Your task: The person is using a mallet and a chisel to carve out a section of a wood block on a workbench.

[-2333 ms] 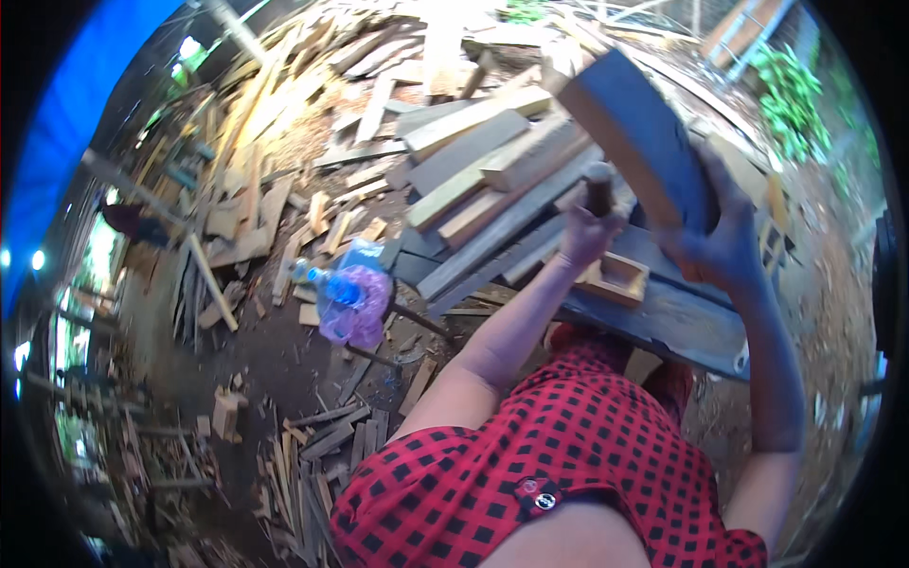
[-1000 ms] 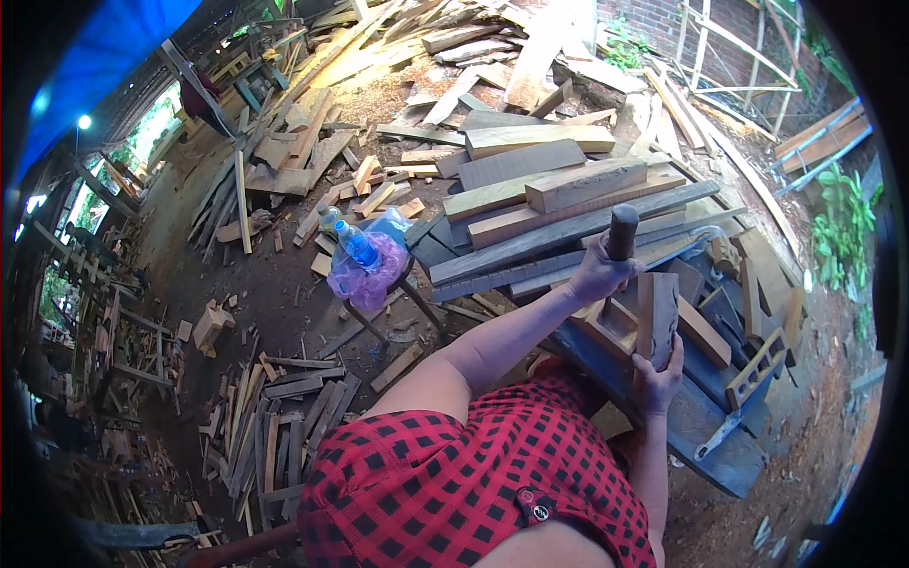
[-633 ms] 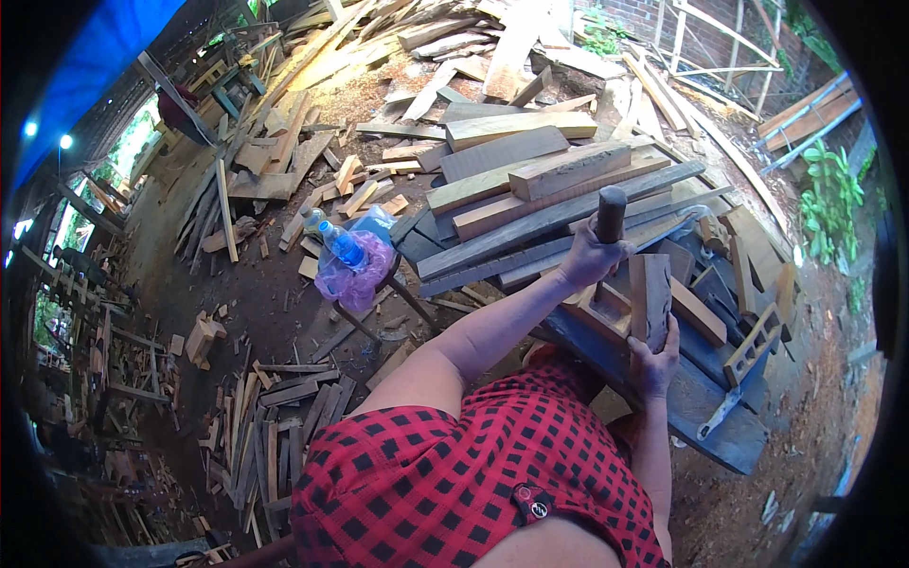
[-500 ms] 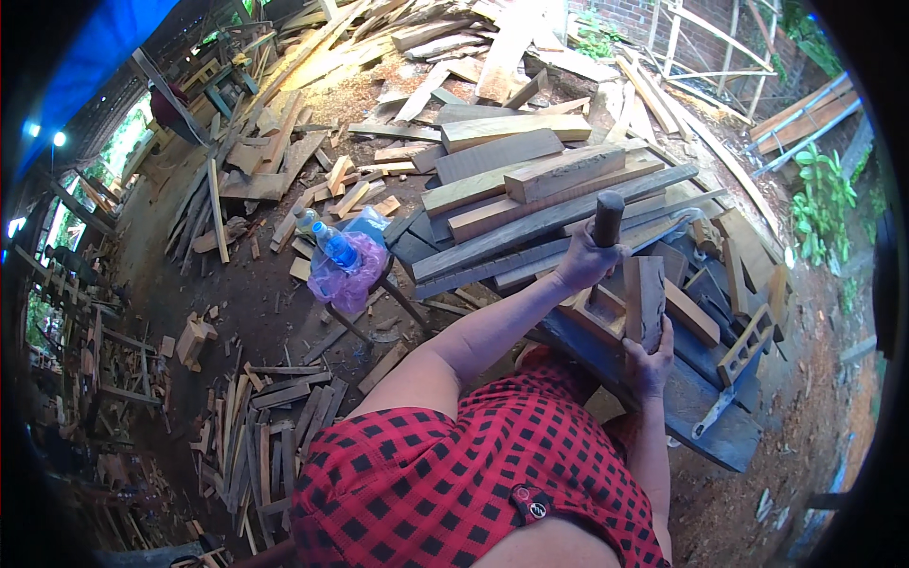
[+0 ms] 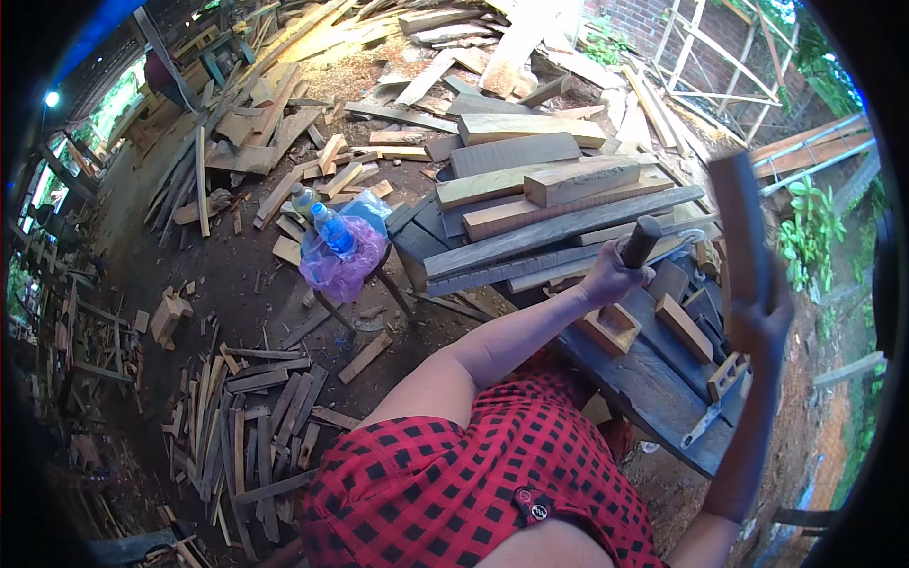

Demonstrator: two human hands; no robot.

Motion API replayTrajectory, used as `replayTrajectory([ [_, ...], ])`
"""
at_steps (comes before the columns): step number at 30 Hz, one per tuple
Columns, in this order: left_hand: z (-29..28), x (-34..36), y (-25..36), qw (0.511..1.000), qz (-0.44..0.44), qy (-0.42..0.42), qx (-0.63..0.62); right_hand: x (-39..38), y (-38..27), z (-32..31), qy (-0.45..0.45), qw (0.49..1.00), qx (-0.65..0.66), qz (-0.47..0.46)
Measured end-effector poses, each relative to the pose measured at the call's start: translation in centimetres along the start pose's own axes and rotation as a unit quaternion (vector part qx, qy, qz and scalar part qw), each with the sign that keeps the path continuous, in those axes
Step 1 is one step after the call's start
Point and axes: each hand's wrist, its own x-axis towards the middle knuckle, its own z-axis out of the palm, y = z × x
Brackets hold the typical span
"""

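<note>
Brick wall (image 5: pixel 649 45) and scattered scrap wood (image 5: pixel 251 440) surround a work place with dark ground (image 5: pixel 241 279), as the head view shows. On the left stands a small stool, on which a pink plastic bag (image 5: pixel 333 275) and a blue bottle (image 5: pixel 333 232) rest. Dark wooden tabletop (image 5: pixel 649 388) is in front of the person, with many beams (image 5: pixel 568 225) piled at its far side. Left hand (image 5: pixel 614 279) has its grip closed around a dark round handle (image 5: pixel 642 241), which leans to the right; its lower end I cannot tell. Just below is a hollowed wooden piece (image 5: pixel 620 322). Right hand (image 5: pixel 762 317) holds a long wooden block (image 5: pixel 740 227) in a firm grip, almost upright and a little blurred, to the right of the handle and apart from it. Near the tabletop's right edge lies a slotted wooden piece (image 5: pixel 726 377).
</note>
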Motion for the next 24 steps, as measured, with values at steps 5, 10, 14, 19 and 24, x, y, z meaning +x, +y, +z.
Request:
replayTrajectory([
  [5, 0.1, -0.1, 0.5, 0.999, 0.006, 0.006, 0.035, 1.7, -7.7, 2.1, -0.019, 0.994, 0.011, -0.109],
  [10, 0.4, 0.1, 0.6, 0.998, 0.042, 0.005, -0.042, 2.9, -11.8, 5.7, -0.265, 0.940, -0.210, -0.040],
  [14, 0.1, -0.1, 0.0, 0.999, 0.040, 0.027, -0.012, 5.4, -15.0, 3.9, -0.191, 0.957, -0.179, -0.129],
  [19, -0.3, -0.1, -0.6, 0.998, -0.061, -0.011, 0.009, 4.7, -12.3, 4.4, -0.088, 0.979, -0.055, -0.178],
  [24, 0.1, -0.1, -0.3, 1.000, -0.003, 0.010, -0.016, 3.4, -12.6, 5.6, -0.269, 0.918, -0.289, 0.028],
])
